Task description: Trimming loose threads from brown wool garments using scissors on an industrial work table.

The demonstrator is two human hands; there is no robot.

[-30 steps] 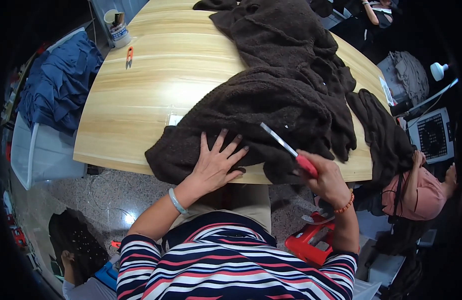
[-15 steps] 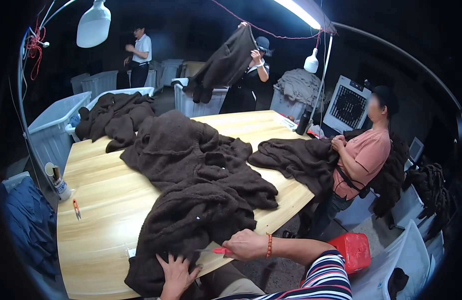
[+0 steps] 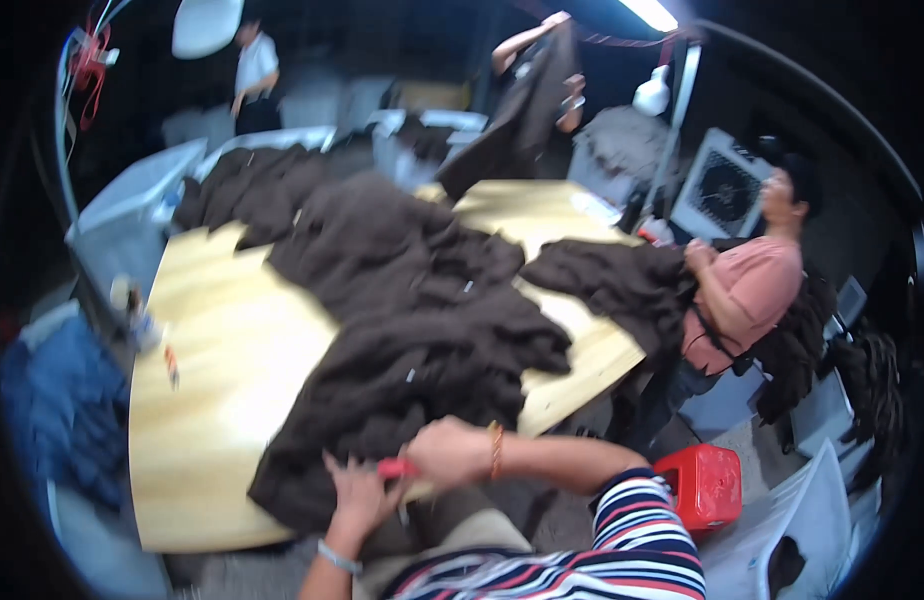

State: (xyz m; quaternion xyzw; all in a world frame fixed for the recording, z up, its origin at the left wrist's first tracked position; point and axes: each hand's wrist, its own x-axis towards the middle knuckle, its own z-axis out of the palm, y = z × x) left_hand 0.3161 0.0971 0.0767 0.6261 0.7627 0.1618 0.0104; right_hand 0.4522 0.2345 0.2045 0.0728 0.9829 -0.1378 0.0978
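A dark brown knitted garment (image 3: pixel 367 385) lies heaped at the table's near edge. On its lower part rests my left hand (image 3: pixel 360 497), fingers apart and somewhat blurred. My right hand (image 3: pixel 450 452) is closed around the red handle of thread snips (image 3: pixel 394 468). Their front end is beside my left hand; the blades are too blurred to make out.
More dark garments (image 3: pixel 367 240) cover the wooden table (image 3: pixel 202 440). Orange-handled snips (image 3: pixel 172 367) lie at the left. A co-worker in pink (image 3: pixel 752 290) handles a garment at the right; another lifts one behind. A red jerrycan (image 3: pixel 704 487) stands beside bins.
My right hand has come left with the snips, close to my left hand. My left hand has shifted up a little on the garment. The whole view has tilted, and a far co-worker's garment hangs differently.
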